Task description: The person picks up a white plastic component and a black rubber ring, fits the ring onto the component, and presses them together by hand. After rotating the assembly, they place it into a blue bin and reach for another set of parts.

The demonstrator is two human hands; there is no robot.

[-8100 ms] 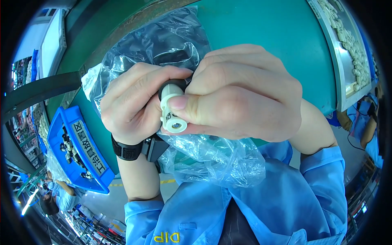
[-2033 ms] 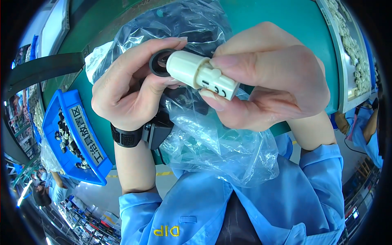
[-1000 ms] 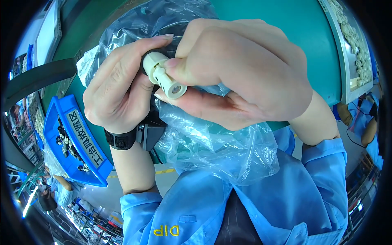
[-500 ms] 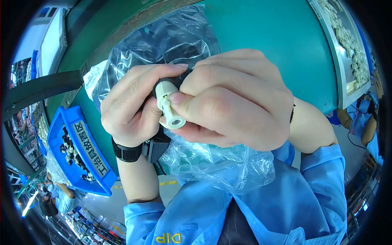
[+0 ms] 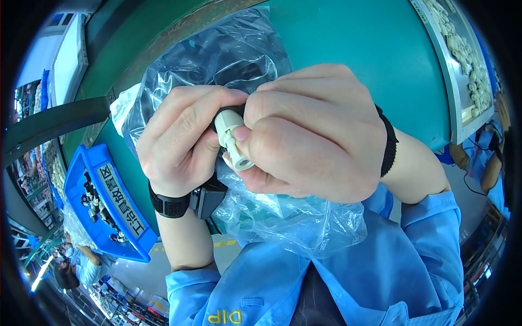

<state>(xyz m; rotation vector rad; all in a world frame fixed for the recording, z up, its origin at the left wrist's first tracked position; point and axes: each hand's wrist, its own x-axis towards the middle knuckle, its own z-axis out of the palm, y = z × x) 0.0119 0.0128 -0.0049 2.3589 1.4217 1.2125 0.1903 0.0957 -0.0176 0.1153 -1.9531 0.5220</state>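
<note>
Both hands meet in front of my chest around a small cream-white plastic part (image 5: 229, 123), a ribbed cylinder with a narrower tube end that has a hole in its tip. My left hand (image 5: 182, 133) grips a black piece (image 5: 235, 108) at the part's upper end, mostly hidden by the fingers. My right hand (image 5: 312, 133) pinches the tube end between thumb and fingers. Beneath the hands lies a clear plastic bag (image 5: 217, 51), which hangs over the table's near edge.
At left, a blue bin (image 5: 111, 201) with a printed label holds several small black and white pieces. A metal-edged tray (image 5: 454, 103) of cream parts stands at the far right on the green table (image 5: 348, 35). Another person (image 5: 81, 266) is at the lower left.
The cream part and both hands have shifted slightly right. My right wrist has turned a little, and more of its black band shows. Both hands keep their hold.
</note>
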